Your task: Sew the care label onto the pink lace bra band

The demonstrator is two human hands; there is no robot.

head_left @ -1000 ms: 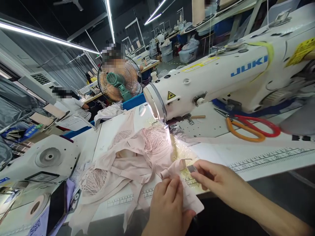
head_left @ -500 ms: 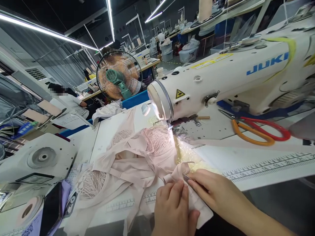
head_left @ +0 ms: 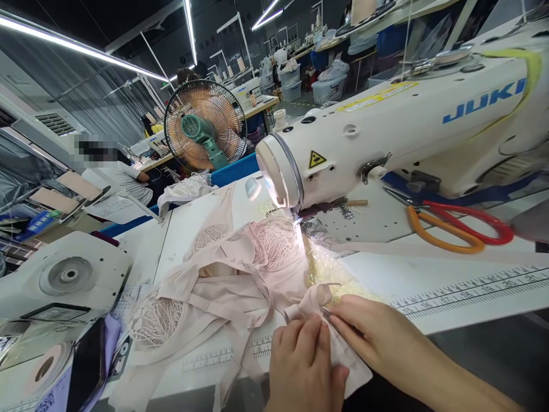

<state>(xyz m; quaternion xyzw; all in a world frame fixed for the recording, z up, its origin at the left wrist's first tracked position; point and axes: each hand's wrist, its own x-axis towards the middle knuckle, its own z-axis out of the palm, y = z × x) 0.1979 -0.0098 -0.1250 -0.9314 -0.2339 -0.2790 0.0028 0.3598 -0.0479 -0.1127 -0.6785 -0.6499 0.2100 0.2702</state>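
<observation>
pinching right hand (head_left: pixel 358 326): metal piece (head_left: pixel 326 312), now brought to pink strip (head_left: pixel 315 300), so my hands meet
left hand (head_left: pixel 302 357): my grip closed on that strip
pink garment (head_left: pixel 231 289): on table (head_left: pixel 369 266), ten o'clock from them

Tally: 1 left hand (head_left: pixel 302 357), 1 right hand (head_left: pixel 369 329), 2 near sewing machines (head_left: pixel 338 163), 1 fan (head_left: pixel 201 127).
Scissors (head_left: pixel 422 216), 1 pair; handles (head_left: pixel 508 233), 2 (1 orange, 1 red). Phone (head_left: pixel 87 360), 1. Tape roll (head_left: pixel 35 375), 1. Lace patches (head_left: pixel 160 320) on pink fabric (head_left: pixel 287 280), at least 3; fabric pieces overlap, not countable. Thread cones (head_left: pixel 79 186), 2. Clear bins (head_left: pixel 329 90), at least 3. Far machines (head_left: pixel 249 94), too small to count.
</observation>
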